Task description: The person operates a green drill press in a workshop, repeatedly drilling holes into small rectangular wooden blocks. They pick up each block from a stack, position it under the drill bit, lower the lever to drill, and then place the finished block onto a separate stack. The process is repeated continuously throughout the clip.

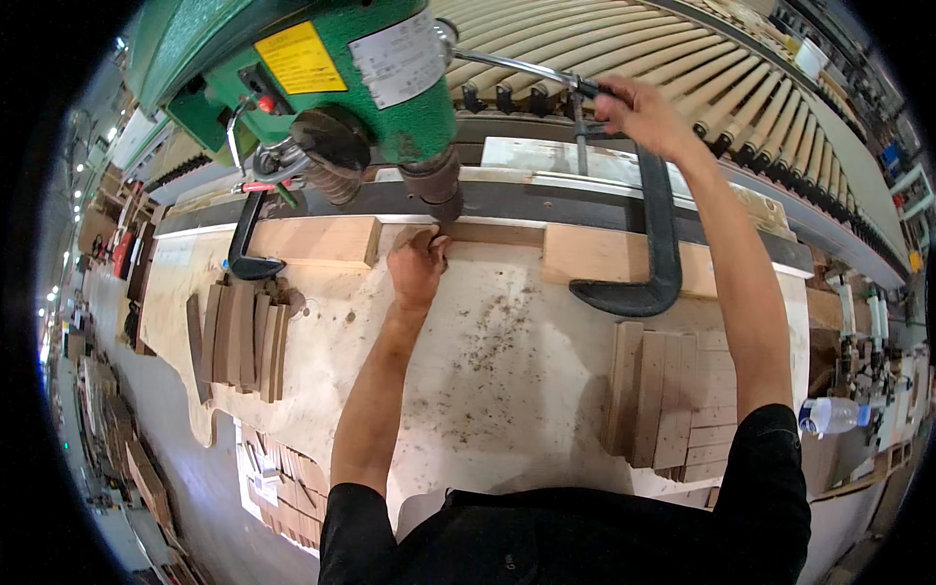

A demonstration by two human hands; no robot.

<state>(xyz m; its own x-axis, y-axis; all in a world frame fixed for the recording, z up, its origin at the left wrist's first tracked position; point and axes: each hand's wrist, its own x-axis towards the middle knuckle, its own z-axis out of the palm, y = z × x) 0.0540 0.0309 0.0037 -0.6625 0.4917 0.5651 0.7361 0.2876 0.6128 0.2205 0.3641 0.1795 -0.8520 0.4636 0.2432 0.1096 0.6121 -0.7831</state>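
A green drill press (409, 127) stands over the far side of a pale wooden worktop (468, 390). Below its dark chuck (434, 185), my left hand (417, 265) is closed at the left end of a narrow wooden strip (497, 236). The strip lies along the fence, between two pale wood blocks (317, 241) (595, 255). Up at the right, my right hand (645, 115) grips the dark end of the press's metal feed lever (517, 65). The drill's tip is hidden behind my left hand.
Black clamps (255, 234) (658, 234) hold the blocks at either side. Brown wood strips stand stacked at the left (237, 336), with more pieces at the right (673, 400). Sawdust (497, 327) dots the middle of the worktop. A roller conveyor (751, 107) runs behind.
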